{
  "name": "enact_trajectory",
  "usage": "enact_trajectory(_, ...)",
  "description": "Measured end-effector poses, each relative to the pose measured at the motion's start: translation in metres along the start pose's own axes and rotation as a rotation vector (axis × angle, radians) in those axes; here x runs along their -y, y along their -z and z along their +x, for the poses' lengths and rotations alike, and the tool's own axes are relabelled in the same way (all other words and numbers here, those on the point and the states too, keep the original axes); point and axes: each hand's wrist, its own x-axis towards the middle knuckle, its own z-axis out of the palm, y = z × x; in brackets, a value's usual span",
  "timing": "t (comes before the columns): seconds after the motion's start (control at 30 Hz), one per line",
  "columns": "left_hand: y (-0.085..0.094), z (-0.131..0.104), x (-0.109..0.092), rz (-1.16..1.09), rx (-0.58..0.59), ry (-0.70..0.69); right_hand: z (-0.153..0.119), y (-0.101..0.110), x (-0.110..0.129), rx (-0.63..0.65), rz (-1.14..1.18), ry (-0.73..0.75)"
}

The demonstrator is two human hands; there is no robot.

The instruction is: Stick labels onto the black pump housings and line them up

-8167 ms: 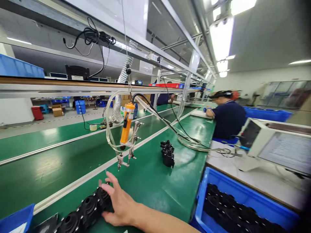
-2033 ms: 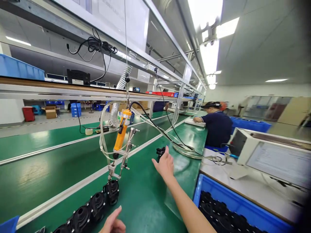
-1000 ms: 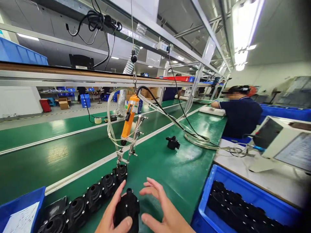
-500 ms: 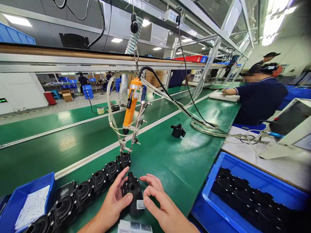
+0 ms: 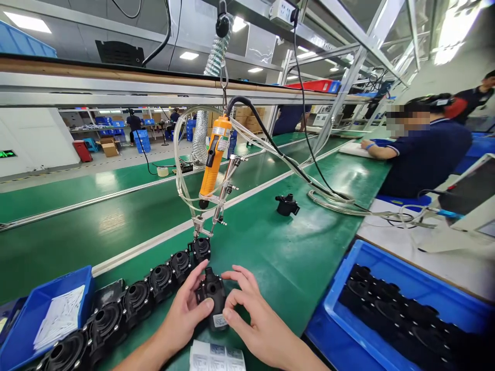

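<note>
Right at the near edge of the green bench [image 5: 270, 257], a black pump housing [image 5: 212, 300] stands upright between both hands. Left hand [image 5: 184, 315] curls round its left side, thumb pressed on the front face; right hand [image 5: 253, 322] closes on its right side, thumb and forefinger pinching near a small white label low on the housing. Just in front of the housing, toward the person, lies a sheet of labels [image 5: 217, 355]. Left of the housing a row of black pump parts [image 5: 127, 304] runs diagonally, its far end just behind the left hand's fingertips. Directly above that far end hangs an orange screwdriver [image 5: 213, 154] on a cable, with clear tubing looped round it, its tip fixture close over the last part. Further left of the housing sits a small blue bin [image 5: 23, 330] with white papers. Right of the housing, a large blue crate [image 5: 406, 268] holds more black parts. Well beyond the housing, a single black part [image 5: 286, 205] sits alone. Far right of it, a co-worker [image 5: 425, 154] in dark blue sits at the same bench
</note>
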Motion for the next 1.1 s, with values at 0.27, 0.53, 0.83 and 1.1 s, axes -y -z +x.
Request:
enact_trajectory(0.27,-0.0013,-0.0006,-0.0005,-0.006,0.007,0.012,0.0033,-0.0006,-0.0017,-0.029,0.01,0.015)
enact_trajectory(0.53,0.0002,0.0,0.0022,-0.005,0.0,0.01,0.0039,-0.0014,-0.0009,-0.044,0.025,0.01)
enact_trajectory(0.83,0.0011,0.0011,0.0039,-0.002,-0.002,0.009,0.003,-0.001,0.0035,-0.045,0.005,-0.002)
enact_trajectory(1.1,0.0019,-0.0003,0.0039,0.032,-0.017,0.004,-0.0012,-0.0046,0.0072,-0.063,-0.08,0.018)
